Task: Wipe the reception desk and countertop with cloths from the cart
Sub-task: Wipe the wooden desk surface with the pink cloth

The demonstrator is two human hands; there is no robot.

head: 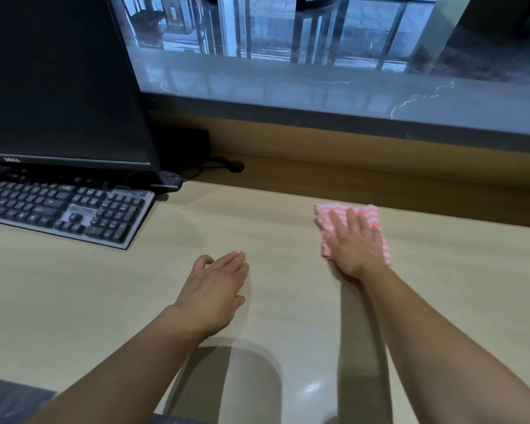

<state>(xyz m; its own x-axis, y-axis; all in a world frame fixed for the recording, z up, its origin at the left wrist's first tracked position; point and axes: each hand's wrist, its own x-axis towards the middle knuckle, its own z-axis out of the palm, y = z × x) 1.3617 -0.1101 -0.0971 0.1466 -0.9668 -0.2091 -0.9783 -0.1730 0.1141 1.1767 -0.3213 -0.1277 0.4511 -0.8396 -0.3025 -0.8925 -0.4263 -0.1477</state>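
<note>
**Right hand flat on the cloth, near the tabletop's back edge**

The right hand's fingers (337,220) lie straight and slightly spread, pressing flat on a folded pink-and-white striped cloth (372,217). The right hand (354,243) covers most of the cloth, whose far edge sits just short of the back edge of the pale wood-grain tabletop (273,215).

The left hand (214,289) holds nothing. Its fingers are straight and close together and its thumb is apart, low over bare tabletop; whether it touches the surface is unclear.

Open surface runs between the two hands and on to the near edge. To the left, well apart from the cloth, a black keyboard with a grey frame (65,209) lies angled below a dark black monitor (58,81). Behind the tabletop's back edge a brown panel rises to a raised grey marble ledge (318,90).
</note>
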